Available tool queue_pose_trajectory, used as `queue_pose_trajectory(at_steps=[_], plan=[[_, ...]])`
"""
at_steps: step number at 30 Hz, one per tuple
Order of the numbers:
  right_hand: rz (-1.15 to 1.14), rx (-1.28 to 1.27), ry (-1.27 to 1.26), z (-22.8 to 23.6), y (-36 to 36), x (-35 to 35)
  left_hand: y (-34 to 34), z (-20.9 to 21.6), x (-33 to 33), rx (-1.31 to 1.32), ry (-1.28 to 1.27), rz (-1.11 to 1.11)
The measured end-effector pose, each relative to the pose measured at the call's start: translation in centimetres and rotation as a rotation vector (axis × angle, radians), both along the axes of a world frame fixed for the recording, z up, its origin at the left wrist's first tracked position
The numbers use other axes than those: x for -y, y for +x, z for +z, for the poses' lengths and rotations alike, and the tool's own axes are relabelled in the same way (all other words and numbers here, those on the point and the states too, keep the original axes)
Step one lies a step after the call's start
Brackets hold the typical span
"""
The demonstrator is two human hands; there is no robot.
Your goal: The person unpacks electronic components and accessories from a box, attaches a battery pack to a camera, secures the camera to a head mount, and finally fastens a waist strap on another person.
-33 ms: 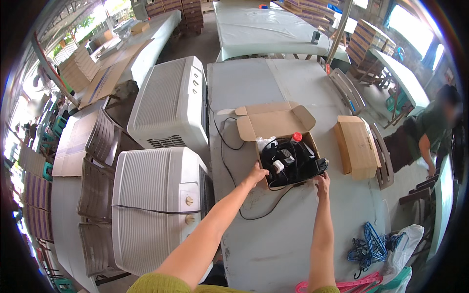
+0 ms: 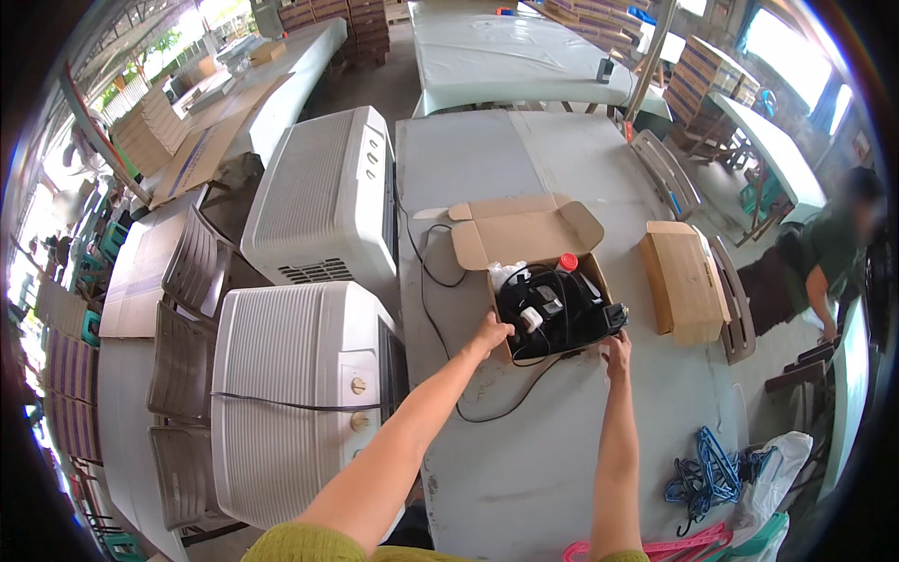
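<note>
An open cardboard box (image 2: 529, 228) lies on the grey table, its lid flap folded back on the far side. My left hand (image 2: 489, 334) grips the near left corner of the box, thumb over the wall. At the near right corner my right hand (image 2: 617, 352) holds the box, its fingers partly hidden underneath. Inside are coiled black cables (image 2: 512, 298), a white plug adapter (image 2: 531, 319), a red-capped container (image 2: 567, 262) and crumpled clear plastic (image 2: 504, 273). A black adapter (image 2: 615, 317) rests over the right wall, just above my right hand.
Two white air conditioners (image 2: 314, 187) stand left of the table (image 2: 524, 468); a black cord runs beside the box. A second cardboard box (image 2: 684, 283) lies to the right, near brown chairs (image 2: 665, 173). Blue hangers (image 2: 716, 468) lie near right. A person (image 2: 824, 253) is at far right.
</note>
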State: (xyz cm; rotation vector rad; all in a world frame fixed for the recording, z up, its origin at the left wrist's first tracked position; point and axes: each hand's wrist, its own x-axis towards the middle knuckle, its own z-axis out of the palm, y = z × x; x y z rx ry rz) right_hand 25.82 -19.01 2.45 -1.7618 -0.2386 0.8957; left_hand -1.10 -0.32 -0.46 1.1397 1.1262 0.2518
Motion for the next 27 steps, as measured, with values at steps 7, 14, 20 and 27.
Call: queue_pose_trajectory(at_steps=[7,14,20,27], plan=[[-0.024,-0.051,0.141,2.9,1.2,-2.4,2.8,2.0,-3.2,0.045,-0.102,0.195],[-0.135,-0.050,0.416,2.0,2.0,1.6,5.1,4.1,-1.9,0.162,0.064,-0.003],[-0.239,0.078,0.452,7.0,1.2,6.2,5.5,10.7,1.8,0.308,0.029,-0.063],[-0.033,0.346,0.467,14.2,-2.1,12.9,0.3,25.5,9.1,0.561,-0.032,-0.455]])
